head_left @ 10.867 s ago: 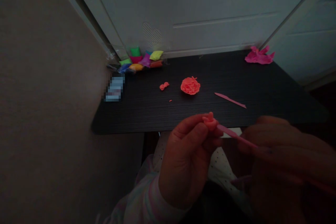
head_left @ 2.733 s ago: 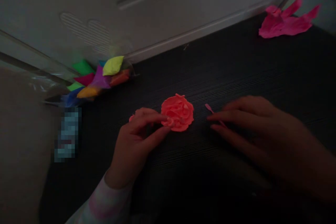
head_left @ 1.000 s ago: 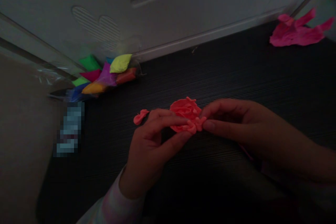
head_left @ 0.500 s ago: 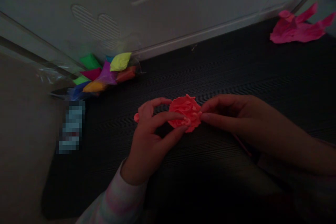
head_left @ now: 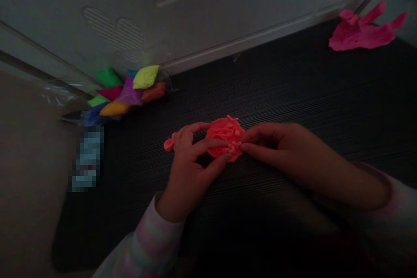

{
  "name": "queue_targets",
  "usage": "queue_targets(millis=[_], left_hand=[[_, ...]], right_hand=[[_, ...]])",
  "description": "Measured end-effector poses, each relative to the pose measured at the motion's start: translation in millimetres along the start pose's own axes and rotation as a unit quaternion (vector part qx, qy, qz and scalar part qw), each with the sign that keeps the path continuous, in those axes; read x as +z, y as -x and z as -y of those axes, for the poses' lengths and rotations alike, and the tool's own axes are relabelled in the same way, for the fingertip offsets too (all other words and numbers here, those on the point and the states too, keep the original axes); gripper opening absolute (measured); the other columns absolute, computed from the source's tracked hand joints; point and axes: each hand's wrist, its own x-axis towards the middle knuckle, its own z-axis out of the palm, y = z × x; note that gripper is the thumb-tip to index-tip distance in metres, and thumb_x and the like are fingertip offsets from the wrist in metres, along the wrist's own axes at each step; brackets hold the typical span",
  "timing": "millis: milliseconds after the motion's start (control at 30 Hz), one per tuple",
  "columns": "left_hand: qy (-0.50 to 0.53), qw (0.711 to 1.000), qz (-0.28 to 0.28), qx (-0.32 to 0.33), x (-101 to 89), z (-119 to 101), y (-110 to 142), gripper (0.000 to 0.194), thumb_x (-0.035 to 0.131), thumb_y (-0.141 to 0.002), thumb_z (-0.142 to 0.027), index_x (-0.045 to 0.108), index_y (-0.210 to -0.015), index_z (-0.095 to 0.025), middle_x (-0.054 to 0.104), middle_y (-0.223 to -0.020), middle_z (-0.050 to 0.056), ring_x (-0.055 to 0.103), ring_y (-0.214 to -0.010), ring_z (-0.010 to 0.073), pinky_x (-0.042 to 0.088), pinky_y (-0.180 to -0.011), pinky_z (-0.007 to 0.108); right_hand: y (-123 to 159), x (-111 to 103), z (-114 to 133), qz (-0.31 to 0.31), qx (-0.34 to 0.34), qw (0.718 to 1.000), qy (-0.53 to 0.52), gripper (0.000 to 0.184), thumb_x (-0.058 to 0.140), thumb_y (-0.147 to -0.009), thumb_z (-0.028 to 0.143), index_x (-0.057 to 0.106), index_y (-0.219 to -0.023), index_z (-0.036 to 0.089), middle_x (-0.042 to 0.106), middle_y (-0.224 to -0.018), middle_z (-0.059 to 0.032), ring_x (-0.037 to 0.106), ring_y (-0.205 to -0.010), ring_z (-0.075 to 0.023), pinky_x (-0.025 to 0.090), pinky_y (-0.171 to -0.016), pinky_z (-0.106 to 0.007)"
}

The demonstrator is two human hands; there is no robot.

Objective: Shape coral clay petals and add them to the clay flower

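A coral-pink piece of soft modelling clay (head_left: 224,132), roughly round with folded, ruffled layers, lies on the dark tabletop between my hands. With thumb and index finger, my left hand (head_left: 193,160) pinches a small raised bit at its near side, while another finger touches its left edge. My right hand (head_left: 276,141) pinches the right edge of the same clay between thumb and fingertips. A smaller coral clay piece (head_left: 169,143) shows just left of my left hand, partly hidden by the fingers.
A clear bag of several colourful clay packets (head_left: 125,95) sits against the pale panel at the left back. Near it lies a pixelated pale-blue item (head_left: 87,156). A bright pink clay form with upright prongs (head_left: 361,34) stands at the right back of the black table (head_left: 276,82).
The right hand has moved slightly left, closer to the left hand's fingertips. More of the small coral piece shows at left. The whole view has shifted a little.
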Motion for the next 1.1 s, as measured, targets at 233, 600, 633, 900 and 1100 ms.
queue_targets(millis=[233, 600, 633, 900, 1100], left_hand=[[-0.036, 0.999, -0.005, 0.003, 4.5, 1.3, 2.0, 0.012, 0.064, -0.070, -0.029, 0.065, -0.082, -0.028, 0.050, -0.111, 0.002, 0.043, -0.107, 0.0237, 0.031, -0.091, 0.047], [-0.040, 0.999, -0.024, 0.004, 3.3, -0.5, 1.6, 0.012, 0.064, -0.069, -0.028, 0.065, -0.081, -0.026, 0.050, -0.097, 0.002, 0.046, -0.096, 0.0212, 0.032, -0.089, 0.045], [-0.032, 0.999, -0.023, 0.001, 3.1, -0.2, 1.6, 0.012, 0.064, -0.069, -0.027, 0.065, -0.081, -0.027, 0.050, -0.097, 0.002, 0.047, -0.095, 0.0206, 0.033, -0.088, 0.044], [0.009, 0.999, -0.019, -0.030, 4.4, 0.5, 0.5, 0.012, 0.065, -0.070, -0.028, 0.066, -0.082, -0.028, 0.050, -0.090, 0.001, 0.048, -0.091, 0.0185, 0.036, -0.085, 0.040], [0.035, 0.999, -0.015, -0.027, 3.3, 0.4, 0.8, 0.013, 0.064, -0.070, -0.027, 0.066, -0.083, -0.027, 0.051, -0.091, 0.001, 0.048, -0.092, 0.0180, 0.038, -0.084, 0.038]], right_hand=[[-1.0, 1.6, -4.2, -0.027, -0.070, 0.990, 0.117, 0.007, 0.057, -0.074, 0.022, 0.064, -0.073, 0.023, 0.055, -0.058, 0.0042, 0.045, -0.047, -0.0082, 0.034, -0.045, -0.021], [-0.8, 2.5, -3.3, -0.034, -0.066, 0.992, 0.098, 0.008, 0.057, -0.074, 0.022, 0.064, -0.076, 0.021, 0.059, -0.064, 0.0032, 0.051, -0.053, -0.0089, 0.038, -0.051, -0.022], [-0.8, 2.8, -3.2, -0.031, -0.055, 0.994, 0.085, 0.008, 0.057, -0.074, 0.023, 0.064, -0.076, 0.021, 0.059, -0.064, 0.0034, 0.051, -0.053, -0.0091, 0.038, -0.051, -0.022], [-0.9, 4.4, -1.3, -0.020, -0.010, 0.999, 0.032, 0.007, 0.058, -0.074, 0.024, 0.064, -0.076, 0.021, 0.059, -0.062, 0.0039, 0.051, -0.052, -0.0092, 0.038, -0.048, -0.021], [0.8, 3.2, -1.9, -0.034, -0.041, 0.997, 0.062, 0.009, 0.059, -0.073, 0.025, 0.063, -0.078, 0.020, 0.060, -0.065, 0.0030, 0.051, -0.054, -0.0092, 0.038, -0.050, -0.021]])
